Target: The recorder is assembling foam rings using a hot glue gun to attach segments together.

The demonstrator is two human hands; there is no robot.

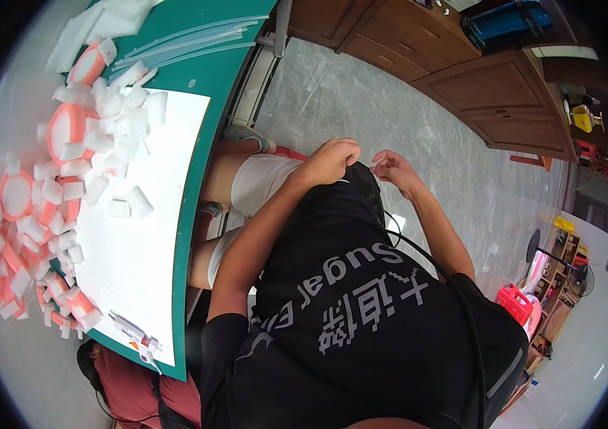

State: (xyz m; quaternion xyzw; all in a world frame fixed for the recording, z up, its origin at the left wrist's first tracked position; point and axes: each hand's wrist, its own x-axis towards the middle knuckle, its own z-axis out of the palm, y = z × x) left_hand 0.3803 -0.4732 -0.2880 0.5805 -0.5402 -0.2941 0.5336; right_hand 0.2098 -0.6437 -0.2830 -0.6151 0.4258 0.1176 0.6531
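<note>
Both hands are in front of my body, over the lower part of my black T-shirt (361, 293) and away from the table. My left hand (329, 161) is closed with its fingers curled, touching or just above the dark cloth; what it holds, if anything, is hidden. Just to the right is my right hand (397, 174), its fingers bent and the thumb apart from them, with nothing visible between. Black fabric (367, 177) lies between the two hands. A thin black cable (429, 254) runs down over the shirt.
On the left is a green-topped table (200, 136) with a white board (132, 250), a heap of pink-and-white foam pieces (14, 196), clear strips (189, 43) and a glue gun (136, 334). Another person's red clothing (136, 390) shows beside it. Brown cabinets (490, 100) stand across the floor.
</note>
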